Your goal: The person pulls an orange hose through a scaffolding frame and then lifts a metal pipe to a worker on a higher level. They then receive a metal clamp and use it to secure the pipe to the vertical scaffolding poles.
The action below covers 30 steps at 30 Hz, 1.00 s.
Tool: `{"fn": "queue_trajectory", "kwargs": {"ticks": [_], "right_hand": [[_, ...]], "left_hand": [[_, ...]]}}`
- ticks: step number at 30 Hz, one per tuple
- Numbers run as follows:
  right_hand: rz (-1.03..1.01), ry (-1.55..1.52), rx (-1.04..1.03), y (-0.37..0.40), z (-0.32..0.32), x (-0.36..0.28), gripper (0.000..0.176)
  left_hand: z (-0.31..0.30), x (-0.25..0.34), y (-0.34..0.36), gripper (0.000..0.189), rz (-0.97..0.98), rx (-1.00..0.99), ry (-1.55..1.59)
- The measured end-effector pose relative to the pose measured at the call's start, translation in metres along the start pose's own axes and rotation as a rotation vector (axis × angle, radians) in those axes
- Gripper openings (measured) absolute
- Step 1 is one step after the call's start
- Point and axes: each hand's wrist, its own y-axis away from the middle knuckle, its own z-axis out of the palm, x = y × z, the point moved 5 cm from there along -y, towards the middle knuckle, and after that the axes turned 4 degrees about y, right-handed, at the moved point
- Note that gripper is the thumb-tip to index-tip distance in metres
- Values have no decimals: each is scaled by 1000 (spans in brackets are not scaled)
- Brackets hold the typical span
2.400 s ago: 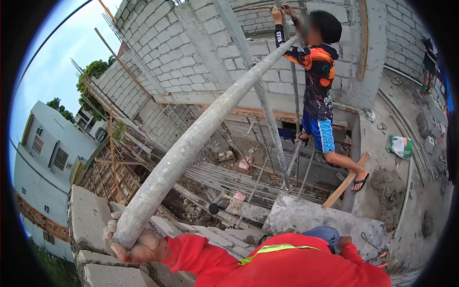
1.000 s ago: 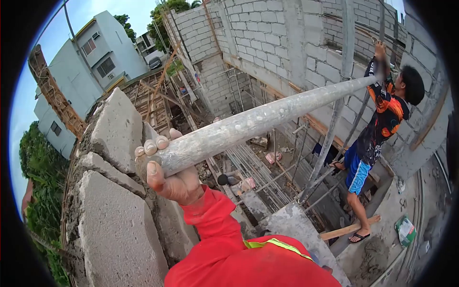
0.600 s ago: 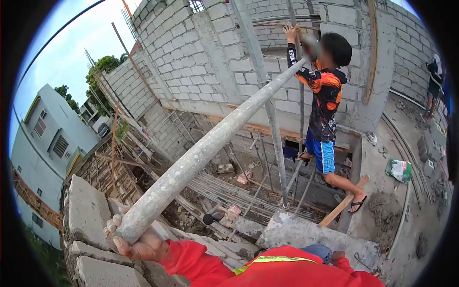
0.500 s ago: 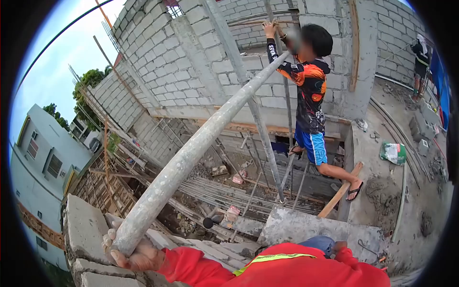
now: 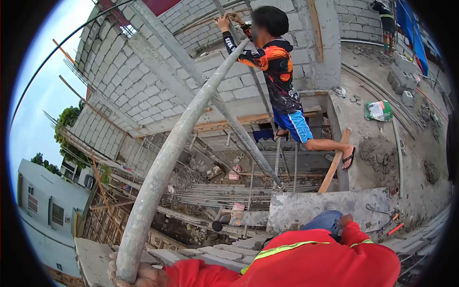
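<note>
My left hand (image 5: 138, 276) grips the lower end of a long grey metal pipe (image 5: 167, 158), low at the left beside the top of a block wall (image 5: 93, 260). The pipe slants up and away to a co-worker in an orange and black shirt (image 5: 279, 71), whose raised hands (image 5: 224, 21) are at its far end near upright rebar. My right hand (image 5: 343, 221) shows only partly past my red sleeve, by my blue-jeaned knee. Its fingers are hidden.
Below lies an open pit with bundled rebar (image 5: 224, 196) and formwork. A steel prop (image 5: 239, 134) crosses it. A concrete slab (image 5: 325, 205) and a leaning plank (image 5: 334, 162) edge the pit. A cement bag (image 5: 379, 110) lies on the floor at right. Another person (image 5: 385, 14) stands far back.
My view has swung back and forth and now tilts further right. The pipe looks steeper, and my left hand sits lower in the frame, still on the pipe's end. The co-worker keeps hold above.
</note>
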Motion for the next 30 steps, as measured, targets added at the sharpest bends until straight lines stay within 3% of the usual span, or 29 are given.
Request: {"fn": "queue_trajectory", "kwargs": {"ticks": [6,9,12,15,30], "right_hand": [[29,-24,30,5,-6,-1,36],[24,-25,24,6,-4,-3,35],[15,-19,16,5,-1,-2,34],[42,-41,31,6,-5,-2,33],[40,-43,77,5,0,-3,33]], "left_hand": [[9,0,4,40,6,6,15],[58,0,21,14,105,-5,102],[46,-1,17,13,38,-28,211],[66,2,24,12,106,-16,82],[36,0,13,12,43,-84,197]]}}
